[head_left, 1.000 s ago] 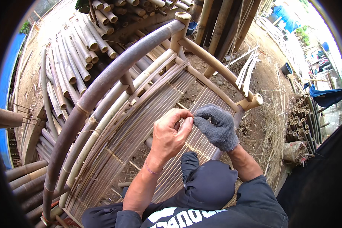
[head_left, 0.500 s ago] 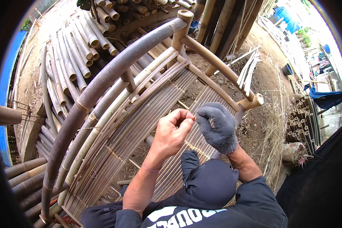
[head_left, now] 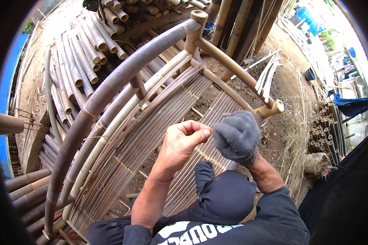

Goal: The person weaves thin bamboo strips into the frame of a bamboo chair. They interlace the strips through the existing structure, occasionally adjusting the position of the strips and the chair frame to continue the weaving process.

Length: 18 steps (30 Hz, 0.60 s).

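Above a bamboo bench (head_left: 129,59) my two hands are raised close together. My left hand (head_left: 178,143) is bare and closed in a pinch of thumb and forefinger. Something thin and orange-brown shows at its fingertips, too small to name. My right hand (head_left: 237,136) wears a grey knitted glove and is balled into a fist beside those fingertips; what it holds, if anything, is hidden. Below them spreads the slatted seat (head_left: 122,157) of thin bamboo strips, with a gap along its middle. My knee in dark cloth (head_left: 229,196) rests over the near slats.
Bamboo poles (head_left: 79,61) are stacked at the far left. More cut poles (head_left: 325,130) lie at the right. White split strips (head_left: 268,77) lean on the bench's far-right rail, and dry fibre (head_left: 292,143) litters the ground. A blue sheet (head_left: 16,69) hangs at the left edge.
My gloved right hand has turned and curled into a tighter fist, shifting slightly right. My left hand has tilted a little, its pinch still closed.
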Motion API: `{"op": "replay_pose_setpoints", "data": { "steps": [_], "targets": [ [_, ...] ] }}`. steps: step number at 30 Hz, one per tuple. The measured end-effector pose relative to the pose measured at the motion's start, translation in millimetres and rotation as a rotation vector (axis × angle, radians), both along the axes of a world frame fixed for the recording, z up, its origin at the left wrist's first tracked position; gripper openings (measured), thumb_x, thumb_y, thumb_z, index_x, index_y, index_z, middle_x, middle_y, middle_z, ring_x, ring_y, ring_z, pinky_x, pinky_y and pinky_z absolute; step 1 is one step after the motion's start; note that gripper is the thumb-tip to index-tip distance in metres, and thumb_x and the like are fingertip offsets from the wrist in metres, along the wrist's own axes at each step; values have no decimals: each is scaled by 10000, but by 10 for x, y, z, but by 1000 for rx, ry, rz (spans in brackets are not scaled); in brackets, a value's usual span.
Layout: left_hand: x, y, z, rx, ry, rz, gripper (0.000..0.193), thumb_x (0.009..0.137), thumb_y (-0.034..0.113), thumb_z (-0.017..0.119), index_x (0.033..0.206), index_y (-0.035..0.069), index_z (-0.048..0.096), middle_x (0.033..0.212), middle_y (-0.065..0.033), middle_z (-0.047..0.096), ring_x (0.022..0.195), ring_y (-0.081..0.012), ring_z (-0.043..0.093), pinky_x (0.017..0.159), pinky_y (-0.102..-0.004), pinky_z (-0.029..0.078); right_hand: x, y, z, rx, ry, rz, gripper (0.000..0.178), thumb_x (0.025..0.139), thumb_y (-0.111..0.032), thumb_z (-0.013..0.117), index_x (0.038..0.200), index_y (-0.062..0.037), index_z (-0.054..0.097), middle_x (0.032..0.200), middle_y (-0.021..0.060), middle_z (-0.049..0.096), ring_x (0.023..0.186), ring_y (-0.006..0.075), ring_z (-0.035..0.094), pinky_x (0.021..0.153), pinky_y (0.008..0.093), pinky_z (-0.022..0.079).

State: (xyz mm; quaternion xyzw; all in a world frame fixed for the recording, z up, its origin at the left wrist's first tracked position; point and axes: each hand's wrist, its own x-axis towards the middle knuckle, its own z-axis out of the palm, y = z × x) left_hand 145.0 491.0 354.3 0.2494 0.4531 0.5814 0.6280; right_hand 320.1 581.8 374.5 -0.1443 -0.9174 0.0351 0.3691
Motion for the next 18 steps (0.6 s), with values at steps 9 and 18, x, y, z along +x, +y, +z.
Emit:
{"op": "replay_pose_setpoints", "data": {
  "steps": [9, 18],
  "targets": [
    [-65, 150, 395, 179, 676, -225, 144, 921, 116, 705, 937, -27, 713, 766, 12, 644, 686, -44, 548, 611, -215, 462, 188, 118, -249, -1035, 194, 25, 381, 888, -189, 665, 1210, -7, 573, 900, 94, 680, 891, 217, 674, 913, 378, 525],
    [-1527, 234, 637, -83, 659, -660, 328, 901, 362, 755, 883, 36, 772, 607, 55, 573, 503, -22, 447, 443, -216, 320, 2395, 503, 142, -1425, 1256, 185, 202, 1047, -229, 495, 888, -106, 518, 575, -80, 278, 450, 53, 260, 707, 284, 463]
  ]
}}
